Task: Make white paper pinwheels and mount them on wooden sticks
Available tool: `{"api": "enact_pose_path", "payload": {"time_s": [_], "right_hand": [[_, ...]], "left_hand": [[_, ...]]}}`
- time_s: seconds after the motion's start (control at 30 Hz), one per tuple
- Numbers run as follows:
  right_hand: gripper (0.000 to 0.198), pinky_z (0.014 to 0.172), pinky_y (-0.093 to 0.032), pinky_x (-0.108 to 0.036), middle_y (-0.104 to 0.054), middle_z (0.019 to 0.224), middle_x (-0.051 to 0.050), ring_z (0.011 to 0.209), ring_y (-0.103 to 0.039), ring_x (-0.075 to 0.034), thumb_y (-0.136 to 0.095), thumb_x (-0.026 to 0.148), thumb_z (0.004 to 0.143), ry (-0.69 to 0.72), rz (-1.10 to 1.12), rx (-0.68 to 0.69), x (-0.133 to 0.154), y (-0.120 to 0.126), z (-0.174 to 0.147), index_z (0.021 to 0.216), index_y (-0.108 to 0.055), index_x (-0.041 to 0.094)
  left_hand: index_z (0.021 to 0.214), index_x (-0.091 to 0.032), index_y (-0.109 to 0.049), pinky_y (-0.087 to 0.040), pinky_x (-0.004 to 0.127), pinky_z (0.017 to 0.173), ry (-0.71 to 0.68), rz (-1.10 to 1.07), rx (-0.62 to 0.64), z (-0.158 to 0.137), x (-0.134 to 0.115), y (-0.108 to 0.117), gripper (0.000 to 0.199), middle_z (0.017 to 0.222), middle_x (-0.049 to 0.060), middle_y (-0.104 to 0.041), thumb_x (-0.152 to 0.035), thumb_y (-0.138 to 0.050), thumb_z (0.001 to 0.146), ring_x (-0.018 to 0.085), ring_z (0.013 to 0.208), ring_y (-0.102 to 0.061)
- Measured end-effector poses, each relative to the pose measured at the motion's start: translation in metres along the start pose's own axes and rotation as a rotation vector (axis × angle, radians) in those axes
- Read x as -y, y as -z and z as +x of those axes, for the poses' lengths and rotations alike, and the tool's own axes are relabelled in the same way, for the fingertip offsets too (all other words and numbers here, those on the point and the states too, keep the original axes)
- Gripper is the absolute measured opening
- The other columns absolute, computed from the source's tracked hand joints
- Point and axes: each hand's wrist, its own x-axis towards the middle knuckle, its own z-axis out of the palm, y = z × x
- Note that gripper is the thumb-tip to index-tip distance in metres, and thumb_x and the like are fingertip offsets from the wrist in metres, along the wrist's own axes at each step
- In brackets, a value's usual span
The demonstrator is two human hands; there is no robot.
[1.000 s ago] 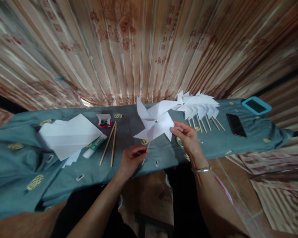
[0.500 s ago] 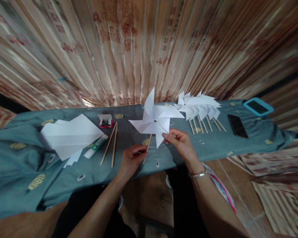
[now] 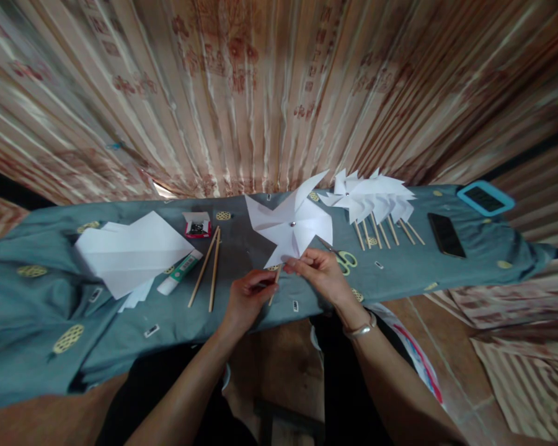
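A white paper pinwheel (image 3: 302,224) with a shiny pin head at its centre stands up over the middle of the cloth. Its wooden stick (image 3: 274,288) is pinched low down by my left hand (image 3: 247,298). With thumb and fingers together, my right hand (image 3: 320,275) is at the pinwheel's lower blade edge, close to the top of the visible stick. Just beyond that hand lie scissors (image 3: 346,261) with yellow-green handles, partly covered by the hand and the paper.
Several finished pinwheels (image 3: 381,197) overlap at the right, near a dark phone (image 3: 446,235) and a blue-framed device (image 3: 485,198). Leftward lie wooden sticks (image 3: 214,272), a glue stick (image 3: 179,274), a small box of pins (image 3: 198,225) and white paper sheets (image 3: 134,254). A green-grey cloth (image 3: 121,344) covers the table.
The pinwheel's blades have turned around the pin. My right hand has moved slightly left and down along the paper, uncovering the scissors. My left hand stays on the stick.
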Motion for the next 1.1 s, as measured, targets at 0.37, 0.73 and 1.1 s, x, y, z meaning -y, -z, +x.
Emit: {"api": "enact_pose_path", "payload": {"time_s": [0.37, 0.73, 1.1], "right_hand": [[0.024, 0.062, -0.054, -0.032, -0.072, 0.062, -0.001, 0.059, -0.065, -0.016, -0.079, 0.045, 0.070, 0.167, -0.041, -0.331, 0.010, 0.036, -0.004, 0.079, -0.074, 0.024], [0.039, 0.091, -0.054, -0.039, -0.075, 0.099, -0.004, 0.093, -0.068, -0.020, -0.082, 0.040, 0.066, 0.225, 0.006, -0.408, -0.007, 0.051, 0.017, 0.100, -0.071, 0.026], [0.029, 0.059, -0.050, -0.028, -0.073, 0.070, 0.001, 0.061, -0.060, -0.013, -0.086, 0.038, 0.057, 0.151, 0.053, -0.457, 0.005, 0.040, 0.008, 0.080, -0.075, 0.024]], "left_hand": [[0.080, -0.018, -0.078, -0.053, 0.028, 0.070, 0.041, -0.014, -0.041, 0.002, 0.002, 0.007, 0.021, 0.082, 0.005, -0.076, -0.029, -0.077, 0.062, 0.019, 0.076, -0.068], [0.079, -0.017, -0.078, -0.053, 0.031, 0.076, 0.149, -0.114, 0.059, -0.003, 0.004, 0.000, 0.023, 0.080, 0.005, -0.076, -0.027, -0.080, 0.058, 0.019, 0.075, -0.067], [0.077, -0.019, -0.078, -0.054, 0.028, 0.071, 0.073, -0.076, 0.008, 0.000, 0.005, 0.002, 0.019, 0.076, 0.003, -0.074, -0.024, -0.077, 0.059, 0.018, 0.073, -0.067]]}}
